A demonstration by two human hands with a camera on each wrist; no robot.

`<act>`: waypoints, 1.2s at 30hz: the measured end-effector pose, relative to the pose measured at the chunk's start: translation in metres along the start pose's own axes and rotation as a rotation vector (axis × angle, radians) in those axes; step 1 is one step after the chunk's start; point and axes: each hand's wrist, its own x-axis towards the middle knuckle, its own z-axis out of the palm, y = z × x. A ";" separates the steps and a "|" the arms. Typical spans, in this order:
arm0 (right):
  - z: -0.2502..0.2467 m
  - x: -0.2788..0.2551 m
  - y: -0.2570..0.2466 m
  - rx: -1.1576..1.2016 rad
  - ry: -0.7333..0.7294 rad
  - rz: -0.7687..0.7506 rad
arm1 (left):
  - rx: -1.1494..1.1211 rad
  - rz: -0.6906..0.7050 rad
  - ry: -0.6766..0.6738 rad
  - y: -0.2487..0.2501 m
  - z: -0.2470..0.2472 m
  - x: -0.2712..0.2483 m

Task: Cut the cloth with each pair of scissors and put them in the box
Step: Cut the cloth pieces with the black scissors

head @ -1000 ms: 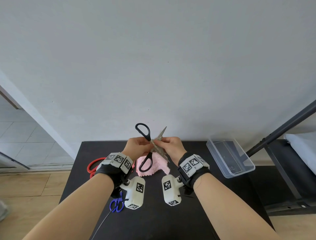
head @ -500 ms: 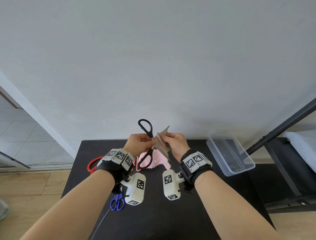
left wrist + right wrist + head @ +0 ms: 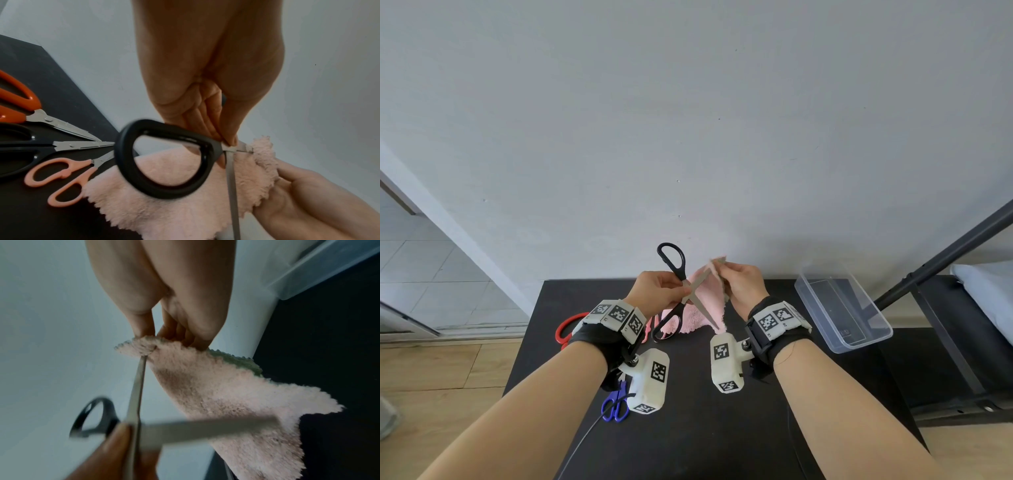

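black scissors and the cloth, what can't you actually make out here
- Black scissors: the left hand covers the pivot in the head view; handle and blade smear in the right wrist view.
- Pink cloth: whether it is cut yet, the right hand hides the edge.
- Clear box: only a corner in the right wrist view.

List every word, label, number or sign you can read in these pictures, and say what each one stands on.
None can be read as words.
Wrist bands and wrist cameras: black-and-white square code markers; the tiny characters beside them are too small to read.
Clear plastic box: a faint mark on its bottom, too blurred to read.
Black-handled scissors: no legible brand.
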 end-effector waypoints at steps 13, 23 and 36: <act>-0.028 0.009 -0.033 -0.416 -0.210 -0.200 | 0.051 -0.066 -0.125 -0.006 -0.007 -0.015; 0.004 -0.002 -0.039 -0.937 -0.531 -0.223 | 0.212 -0.016 -0.095 0.003 -0.011 -0.010; 0.012 -0.005 -0.033 -1.196 -0.559 -0.196 | 0.345 0.071 -0.096 0.004 -0.014 -0.008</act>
